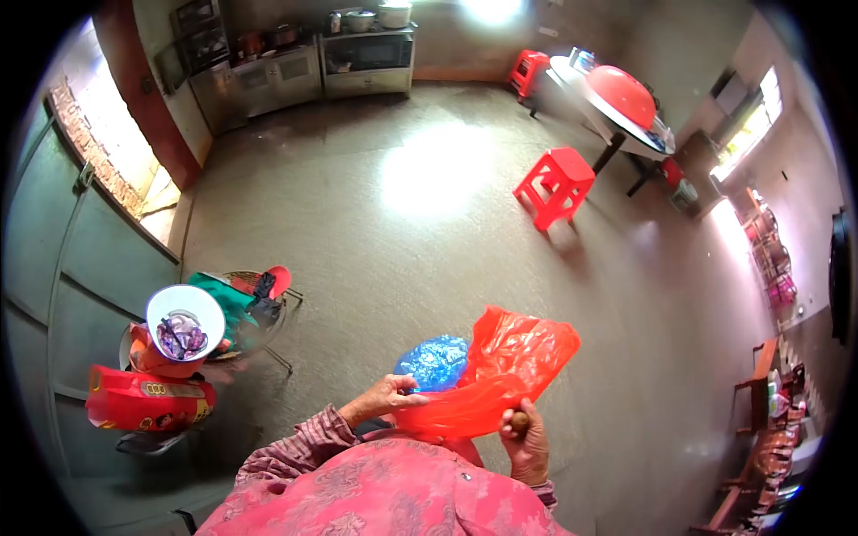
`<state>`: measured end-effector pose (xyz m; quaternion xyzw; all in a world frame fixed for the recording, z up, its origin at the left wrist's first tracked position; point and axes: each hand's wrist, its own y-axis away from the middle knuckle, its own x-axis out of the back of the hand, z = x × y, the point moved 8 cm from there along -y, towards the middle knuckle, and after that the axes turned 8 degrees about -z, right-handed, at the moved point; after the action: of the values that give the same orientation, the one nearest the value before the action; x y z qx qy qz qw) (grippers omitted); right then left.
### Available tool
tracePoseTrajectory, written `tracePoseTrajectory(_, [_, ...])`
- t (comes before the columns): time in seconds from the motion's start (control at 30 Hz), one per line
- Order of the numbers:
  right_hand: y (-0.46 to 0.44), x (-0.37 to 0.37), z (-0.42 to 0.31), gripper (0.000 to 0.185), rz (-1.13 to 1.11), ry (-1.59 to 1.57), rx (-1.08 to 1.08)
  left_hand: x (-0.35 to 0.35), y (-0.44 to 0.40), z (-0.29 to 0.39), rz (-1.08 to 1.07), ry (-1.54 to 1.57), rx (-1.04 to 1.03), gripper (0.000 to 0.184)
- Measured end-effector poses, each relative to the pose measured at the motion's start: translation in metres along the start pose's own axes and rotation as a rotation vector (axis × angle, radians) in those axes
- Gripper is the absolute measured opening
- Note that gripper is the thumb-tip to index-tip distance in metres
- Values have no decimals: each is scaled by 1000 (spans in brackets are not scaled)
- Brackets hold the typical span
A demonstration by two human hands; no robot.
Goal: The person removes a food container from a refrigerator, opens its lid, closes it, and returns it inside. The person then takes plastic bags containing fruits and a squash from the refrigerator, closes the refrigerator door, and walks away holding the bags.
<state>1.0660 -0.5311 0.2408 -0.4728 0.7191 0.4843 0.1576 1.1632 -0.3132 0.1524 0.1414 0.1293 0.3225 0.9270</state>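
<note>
A red plastic bag [523, 353] spreads between my two hands in front of my body. My left hand [384, 399] is closed on the bag's left edge, with its thumb lying along the red film. A crumpled blue plastic bag [433, 362] sits just beyond my left fingers, touching the red bag; I cannot tell whether the fingers also grip it. My right hand [529, 442] is at the bag's right side, its fingers curled around a small round brown object [519, 422]. What that object is cannot be made out.
To the left, a white bucket [186, 299] with cloths stands beside a red box [147, 397] and a stand [281, 357]. A red stool [556, 183] is near a table [572, 76] bearing a red basin [621, 94]. Metal cabinets [277, 76] line the far wall.
</note>
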Motion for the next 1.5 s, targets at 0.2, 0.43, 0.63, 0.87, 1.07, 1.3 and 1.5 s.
tracePoseTrajectory(0.2, [-34,4,-28,12,139,-43,67,33,-15,35,67,-523,-190,28])
tracePoseTrajectory(0.43, [-118,-37,-68,15,-9,553,148,93,-89,76,286,95,-146,23])
tracePoseTrajectory(0.63, [-243,-94,-83,18,-200,818,28,132,-176,146,324,302,-167,20])
tracePoseTrajectory(0.87, [-327,-182,-60,25,-699,1015,-101,171,-217,177,444,584,-280,15])
tracePoseTrajectory(1.07, [-398,-213,-27,17,-689,1164,-194,219,-217,234,471,354,-261,13])
tracePoseTrajectory(1.3, [-493,-248,-23,24,-625,994,-245,353,-222,223,695,785,-397,7])
tracePoseTrajectory(1.5, [-569,-282,-76,25,-249,754,-181,519,-191,234,918,376,-371,13])
